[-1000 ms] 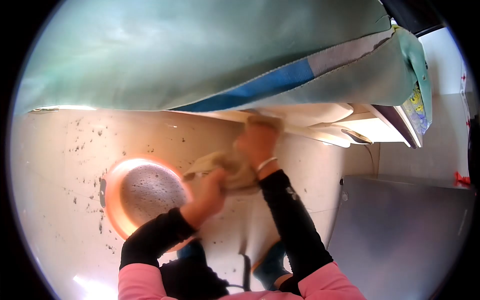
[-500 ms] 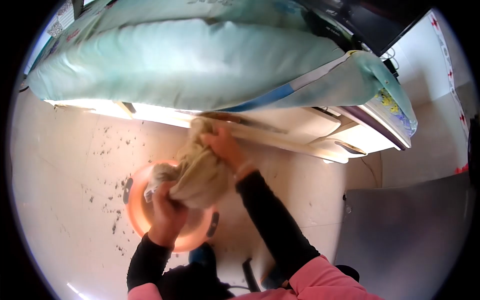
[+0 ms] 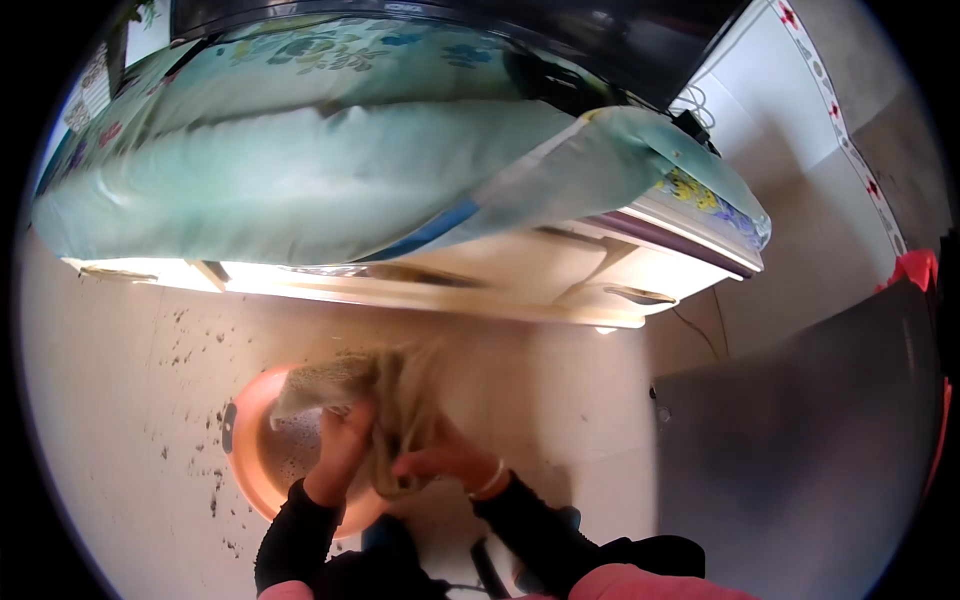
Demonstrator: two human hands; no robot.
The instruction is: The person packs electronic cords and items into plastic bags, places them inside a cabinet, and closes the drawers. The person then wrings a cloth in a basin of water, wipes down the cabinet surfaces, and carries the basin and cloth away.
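A crumpled beige cloth (image 3: 400, 380) hangs between my two hands, over the right part of an orange basin (image 3: 250, 470). My left hand (image 3: 343, 440) is closed on the cloth's left part, above the basin. On the cloth's lower right side, my right hand (image 3: 450, 458) grips it with bent fingers, slightly blurred by motion. Murky water with dark specks shows inside the basin, partly hidden by the cloth and my left arm.
Ahead stands a cabinet with its front panel (image 3: 500, 310) lit, draped in a pale green flowered cover (image 3: 270, 190). A black screen (image 3: 620, 45) stands on top. Dark specks (image 3: 215, 470) dot the floor left of the basin. A grey surface (image 3: 790, 440) is at right.
My right hand has come down from the cloth's upper edge to its lower right side. The cloth has been turned and bunched differently. The view has shifted, showing more of the cabinet top.
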